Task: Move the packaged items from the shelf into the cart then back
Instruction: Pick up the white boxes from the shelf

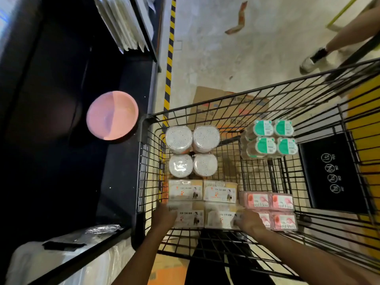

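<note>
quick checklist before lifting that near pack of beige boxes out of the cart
1. Left hand on the beige box pack, left end: ok.
2. Right hand on its right end: ok.
3. Firm hold by the fingers: cannot tell, blurred.
4. Pink floss pack touches the right side and may snag: not ok.
5. Space above inside the cart: ok.
6. Room on the dark shelf beside the pink bowl: ok.
</note>
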